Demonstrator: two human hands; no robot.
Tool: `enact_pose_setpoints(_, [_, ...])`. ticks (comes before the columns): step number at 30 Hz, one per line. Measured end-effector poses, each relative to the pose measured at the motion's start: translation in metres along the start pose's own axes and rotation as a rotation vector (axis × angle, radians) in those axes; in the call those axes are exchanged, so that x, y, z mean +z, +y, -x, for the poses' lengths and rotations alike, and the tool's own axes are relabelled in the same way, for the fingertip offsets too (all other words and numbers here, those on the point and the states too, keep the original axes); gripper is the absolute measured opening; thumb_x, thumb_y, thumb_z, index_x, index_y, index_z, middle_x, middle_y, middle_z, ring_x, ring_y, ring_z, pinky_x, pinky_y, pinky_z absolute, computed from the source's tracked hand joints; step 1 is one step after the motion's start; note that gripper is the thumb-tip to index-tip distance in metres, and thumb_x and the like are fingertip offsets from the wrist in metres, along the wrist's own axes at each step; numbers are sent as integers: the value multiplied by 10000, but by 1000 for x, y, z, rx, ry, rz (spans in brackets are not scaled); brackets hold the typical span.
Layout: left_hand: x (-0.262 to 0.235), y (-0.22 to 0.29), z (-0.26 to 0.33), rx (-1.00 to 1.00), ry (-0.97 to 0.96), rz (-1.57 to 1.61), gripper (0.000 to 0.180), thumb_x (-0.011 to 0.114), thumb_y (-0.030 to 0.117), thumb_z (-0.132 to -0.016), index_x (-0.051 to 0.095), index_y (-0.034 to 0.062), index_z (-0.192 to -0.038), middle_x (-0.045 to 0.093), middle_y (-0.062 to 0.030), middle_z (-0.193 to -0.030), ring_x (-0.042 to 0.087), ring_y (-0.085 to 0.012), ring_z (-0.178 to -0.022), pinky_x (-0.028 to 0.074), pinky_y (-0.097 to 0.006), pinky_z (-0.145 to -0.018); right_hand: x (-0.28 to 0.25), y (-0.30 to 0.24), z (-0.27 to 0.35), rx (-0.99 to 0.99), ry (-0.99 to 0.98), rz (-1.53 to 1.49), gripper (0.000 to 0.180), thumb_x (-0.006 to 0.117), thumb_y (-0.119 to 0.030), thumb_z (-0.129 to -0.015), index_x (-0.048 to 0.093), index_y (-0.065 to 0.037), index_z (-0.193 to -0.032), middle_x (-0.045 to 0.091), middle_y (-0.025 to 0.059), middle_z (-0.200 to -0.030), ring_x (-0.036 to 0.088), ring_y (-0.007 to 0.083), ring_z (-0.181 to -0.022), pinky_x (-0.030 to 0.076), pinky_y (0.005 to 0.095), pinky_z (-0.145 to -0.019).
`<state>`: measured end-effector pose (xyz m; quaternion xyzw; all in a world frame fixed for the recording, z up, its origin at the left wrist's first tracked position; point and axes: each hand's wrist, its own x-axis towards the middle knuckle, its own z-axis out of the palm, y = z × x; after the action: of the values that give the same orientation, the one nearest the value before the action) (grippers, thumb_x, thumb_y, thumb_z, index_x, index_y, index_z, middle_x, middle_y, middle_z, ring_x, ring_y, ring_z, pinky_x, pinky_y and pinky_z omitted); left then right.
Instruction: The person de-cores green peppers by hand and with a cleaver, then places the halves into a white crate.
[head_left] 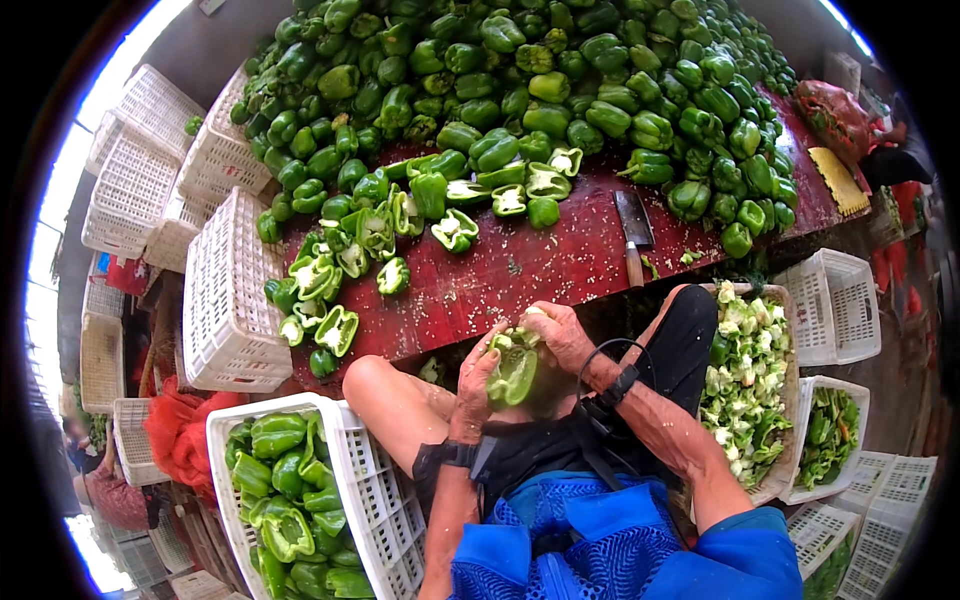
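Note:
In front of my lap, my left hand [474, 378] is closed round the side of a cut green bell pepper [515, 372], whose pale hollow inside faces up. My right hand [564, 340] pinches at its upper edge, where a whitish bit shows by the fingertips. Halved green bell peppers [338, 330] lie across the left and middle of the red table [470, 300], some with pale cores showing. A cleaver [632, 225] with a wooden handle rests near the table's front edge, beyond my right hand.
A large heap of whole green peppers [480, 70] covers the table's far side. Left of my leg stands a white crate [375, 490] of cut peppers. At right are a container of pale cores [745, 380] and a white crate of green scraps [828, 430]. White crates [232, 300] stand at left.

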<state>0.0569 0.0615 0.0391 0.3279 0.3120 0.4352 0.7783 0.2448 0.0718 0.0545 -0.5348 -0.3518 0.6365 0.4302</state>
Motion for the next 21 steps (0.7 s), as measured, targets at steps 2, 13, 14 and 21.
enact_pose_setpoints(2, [0,-2,-4,-63,-19,67,465,453,178,-999,435,-44,-1407,566,-143,-1308,586,-213,-1149,463,-343,-1015,-4,3,1,-94,-6,103,161,594,-183,-859,642,-30,-881,613,38,-706,589,122,-659,493,298,-611])
enact_pose_setpoints(13, [-10,-19,-3,-199,-6,-29,452,418,251,-1025,478,-27,-1376,583,-125,-1291,583,-201,-1149,460,-331,-1003,3,15,7,-629,-98,1088,268,634,-302,-780,610,-46,-858,648,178,-767,654,375,-743,534,458,-652])
enact_pose_setpoints(14, [-13,-21,-2,-184,18,-137,451,431,253,-1023,483,-28,-1372,584,-120,-1286,582,-194,-1143,458,-323,-998,8,19,8,-640,-82,1092,255,642,-292,-763,583,-46,-795,631,172,-747,648,370,-707,527,464,-630])
enact_pose_setpoints(21, [-9,-9,10,-147,8,-230,452,491,206,-985,485,-49,-1359,583,-123,-1283,572,-195,-1151,446,-328,-1013,1,22,8,-610,-15,881,231,655,-251,-758,608,-25,-775,660,188,-769,661,376,-717,532,445,-633])
